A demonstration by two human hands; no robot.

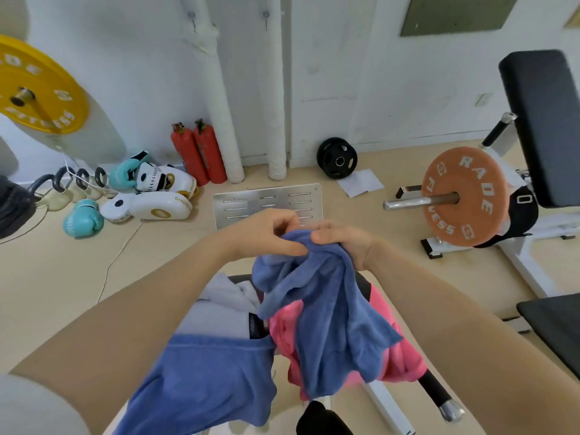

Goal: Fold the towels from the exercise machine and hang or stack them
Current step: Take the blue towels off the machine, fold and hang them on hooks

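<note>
Both hands, left hand (266, 232) and right hand (342, 238), pinch a bunched blue towel (329, 302), edges hidden.

White walls (392, 73), pale beige floor (56, 265), two white wrapped pipes (216, 89), red fire extinguishers (197, 152) against the wall, metal floor plate (266, 202), black padded bench (543, 120) at right, even soft light.

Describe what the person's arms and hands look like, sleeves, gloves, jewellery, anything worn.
Both forearms are bare to the frame edge. The left hand and right hand wear no gloves, and no rings, watch or wristband are visible. A pale grey bit of clothing shows at the lower left corner.
</note>
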